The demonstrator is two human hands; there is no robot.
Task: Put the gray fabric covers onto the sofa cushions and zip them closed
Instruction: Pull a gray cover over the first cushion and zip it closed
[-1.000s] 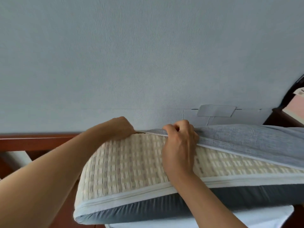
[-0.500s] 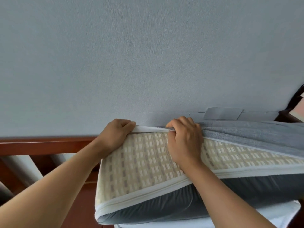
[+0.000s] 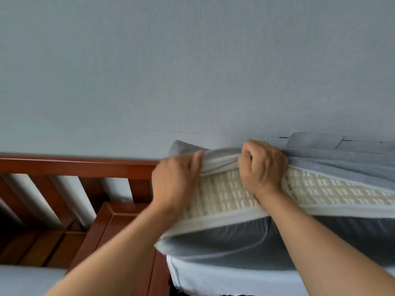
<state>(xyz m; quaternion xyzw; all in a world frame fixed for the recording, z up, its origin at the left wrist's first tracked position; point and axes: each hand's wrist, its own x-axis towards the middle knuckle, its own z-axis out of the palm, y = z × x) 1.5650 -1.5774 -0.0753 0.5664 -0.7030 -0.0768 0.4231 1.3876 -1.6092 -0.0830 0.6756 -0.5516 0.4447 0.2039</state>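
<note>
Gray cover (image 3: 333, 165) still gapes over the woven cushion (image 3: 320, 192) lying on the wooden sofa frame (image 3: 77, 167), so with your left hand (image 3: 175, 184) and right hand (image 3: 264, 167) both gripping its far edge, pull evenly over the corner.

A reddish-brown wooden sofa frame (image 3: 81, 167) stands against the blue-gray wall, its top rail level and its upright slats showing the wall between them. Slatted seat boards (image 3: 42, 246) run across the lower left. On the frame at right lies a pale blue-white cushion (image 3: 224, 278), and directly on top of that rests the woven-patterned cushion (image 3: 320, 189), half inside its gray cover (image 3: 342, 165)
</note>
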